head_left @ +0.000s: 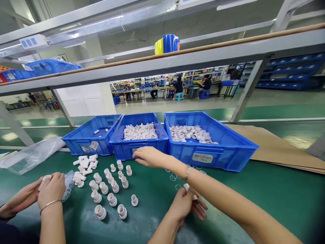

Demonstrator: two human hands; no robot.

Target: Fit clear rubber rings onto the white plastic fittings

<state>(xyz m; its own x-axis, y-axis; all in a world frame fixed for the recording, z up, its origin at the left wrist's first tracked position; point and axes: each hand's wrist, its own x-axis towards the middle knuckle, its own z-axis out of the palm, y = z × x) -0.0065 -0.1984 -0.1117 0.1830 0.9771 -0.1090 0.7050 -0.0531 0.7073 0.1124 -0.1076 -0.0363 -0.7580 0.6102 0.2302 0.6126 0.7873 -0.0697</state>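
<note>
My right hand (pixel 148 156) reaches left across the green table (pixel 254 196), palm down, at the front wall of the middle blue bin (pixel 142 145); I see nothing in it. Nearer to me, my left hand (pixel 185 204) grips a small white plastic fitting (pixel 187 187). Several clear rubber rings (pixel 174 177) lie on the table between my hands. To the left, several white fittings (pixel 111 189) stand upright in loose rows.
Three blue bins stand in a row: the left one (pixel 86 139) is almost bare, while the middle one and the right one (pixel 215 156) hold white fittings. A co-worker's hands (pixel 50 189) hold a white part at the left. Also here: a fittings pile (pixel 85 162), a plastic bag (pixel 30 156), cardboard (pixel 279 149).
</note>
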